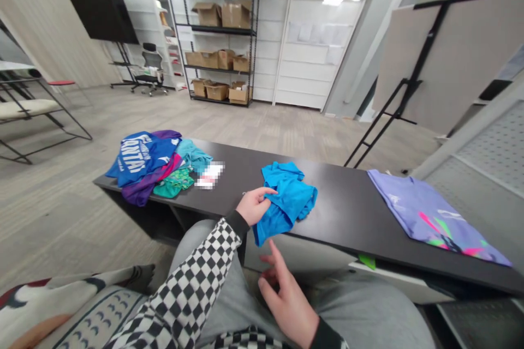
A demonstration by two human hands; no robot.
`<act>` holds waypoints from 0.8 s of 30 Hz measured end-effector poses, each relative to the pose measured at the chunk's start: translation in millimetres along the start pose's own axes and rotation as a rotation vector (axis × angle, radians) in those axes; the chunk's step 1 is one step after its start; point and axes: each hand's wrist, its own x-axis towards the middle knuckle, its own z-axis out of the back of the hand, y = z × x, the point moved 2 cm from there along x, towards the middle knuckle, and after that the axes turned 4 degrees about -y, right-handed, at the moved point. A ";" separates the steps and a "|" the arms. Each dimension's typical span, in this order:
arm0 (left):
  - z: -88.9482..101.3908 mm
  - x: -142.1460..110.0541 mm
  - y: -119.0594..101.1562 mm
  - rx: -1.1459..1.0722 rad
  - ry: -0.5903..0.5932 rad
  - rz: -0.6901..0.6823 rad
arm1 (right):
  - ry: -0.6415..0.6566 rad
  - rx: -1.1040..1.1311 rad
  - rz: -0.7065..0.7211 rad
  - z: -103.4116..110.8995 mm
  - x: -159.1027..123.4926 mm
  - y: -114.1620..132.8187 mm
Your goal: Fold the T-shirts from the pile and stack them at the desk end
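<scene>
A crumpled bright blue garment [289, 199] lies on the dark bench top, its lower corner hanging over the front edge. Its exact kind is hard to tell from the folds. My left hand [254, 207] is closed at the garment's left side, with the cloth pinched between thumb and fingers. Just below the hanging corner is my right hand [284, 292], palm turned inward, fingers apart and curved, holding nothing. It appears separate from the cloth.
A heap of clothes with a blue printed shirt [143, 155] sits at the bench's left end, beside a blurred white card [209, 175]. Flat at the right lies a purple printed T-shirt [434, 215]. The dark bench [339, 212] stands before my knees; an easel board [446, 60] rises beyond.
</scene>
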 end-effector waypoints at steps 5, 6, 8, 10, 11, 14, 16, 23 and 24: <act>-48.4 -79.2 17.3 -0.396 0.011 0.255 | 0.049 0.031 -0.021 -8.3 25.8 -4.8; -55.0 -93.2 22.9 -0.413 0.013 0.296 | 0.053 0.052 -0.020 -9.8 24.3 -10.4; -61.6 -113.4 33.3 -0.413 0.016 0.365 | 0.048 0.084 -0.034 -8.6 17.2 -23.4; -60.8 -122.8 40.6 -0.380 0.023 0.410 | 0.017 0.103 -0.062 -0.3 9.7 -36.2; -59.0 -124.5 42.8 -0.353 0.028 0.423 | -0.009 0.117 -0.077 5.9 7.1 -41.9; -53.8 -124.6 41.2 -0.209 0.032 0.354 | -0.168 0.126 -0.121 27.5 4.8 -54.6; -54.5 -125.7 32.6 -0.095 0.055 0.255 | -0.305 0.099 -0.131 38.7 4.3 -57.6; -66.6 -151.4 -9.0 0.132 0.279 -0.014 | -0.160 0.044 0.159 37.1 -3.7 -29.2; -65.4 -155.7 -11.7 0.160 0.288 -0.039 | -0.107 0.031 0.197 35.0 -4.8 -23.3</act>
